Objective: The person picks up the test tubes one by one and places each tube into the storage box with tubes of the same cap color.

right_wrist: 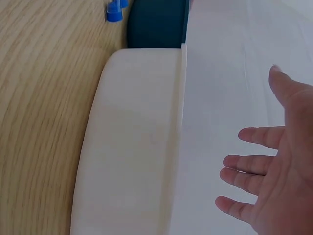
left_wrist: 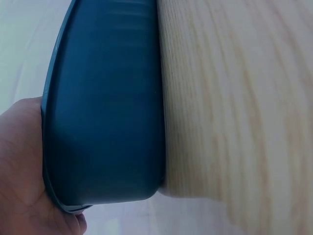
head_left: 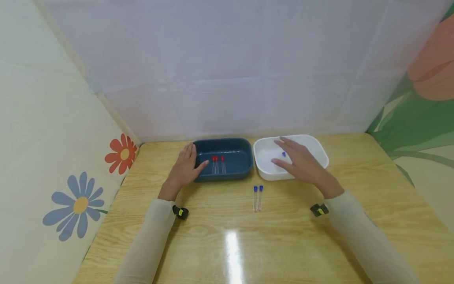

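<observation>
While the left hand [head_left: 182, 167], thumb spread from its straight fingers, rests on the left end of a dark blue, rounded rectangular tray [head_left: 239, 161] near the far edge of the wood-grained desk [head_left: 198, 236], three slender, clear, red-capped tubes [head_left: 215, 159] lie inside. Two slender, clear, blue-capped tubes [head_left: 255, 198] lie nearer the desk's front edge. By the far edge, over a white, rounded rectangular tray [head_left: 264, 157] showing one blue cap [head_left: 283, 154], hangs the right hand [head_left: 301, 161], fingers apart.

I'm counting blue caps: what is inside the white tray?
At least one blue cap shows inside the white tray. The right hand covers part of the tray in the head view, so anything beneath it cannot be seen.
</observation>
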### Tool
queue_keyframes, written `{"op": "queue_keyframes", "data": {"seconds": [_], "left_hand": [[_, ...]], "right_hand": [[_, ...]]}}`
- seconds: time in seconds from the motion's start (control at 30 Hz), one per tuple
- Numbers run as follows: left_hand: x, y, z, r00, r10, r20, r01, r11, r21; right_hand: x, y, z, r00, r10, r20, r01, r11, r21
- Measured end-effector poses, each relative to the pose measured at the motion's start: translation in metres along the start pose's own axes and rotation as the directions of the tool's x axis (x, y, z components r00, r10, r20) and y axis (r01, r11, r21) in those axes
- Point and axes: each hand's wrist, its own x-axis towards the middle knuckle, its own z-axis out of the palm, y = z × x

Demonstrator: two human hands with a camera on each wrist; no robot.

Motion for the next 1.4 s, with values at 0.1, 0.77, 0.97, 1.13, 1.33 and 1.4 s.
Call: {"op": "queue_keyframes", "data": {"seconds": [0.1,0.77,0.97,1.13,1.33,1.4], "left_hand": [[0.000,0.001,-0.001,1.000,-0.001,0.002,0.001,1.000,0.000],[-0.002,0.002,-0.004,1.000,0.002,0.009,-0.002,1.000,-0.002],[-0.002,0.002,-0.004,1.000,-0.002,0.012,0.002,1.000,-0.010],[-0.003,0.003,-0.005,1.000,-0.006,0.018,0.006,1.000,-0.013],[-0.003,0.002,-0.004,1.000,-0.004,0.012,0.004,1.000,-0.010],[-0.003,0.003,-0.004,1.000,-0.004,0.010,0.004,1.000,-0.011]], "right_hand": [[-0.001,0.005,-0.003,1.000,0.021,-0.001,-0.021,1.000,-0.004],[-0.009,0.040,-0.019,0.995,0.094,-0.042,-0.098,0.989,-0.108],[-0.012,0.052,-0.022,0.992,0.123,-0.013,-0.124,0.981,-0.149],[-0.016,0.061,-0.025,0.991,0.135,-0.002,-0.133,0.974,-0.184],[-0.021,0.071,-0.026,0.990,0.142,0.013,-0.136,0.970,-0.200],[-0.022,0.074,-0.025,0.989,0.147,0.016,-0.140,0.969,-0.205]]}}
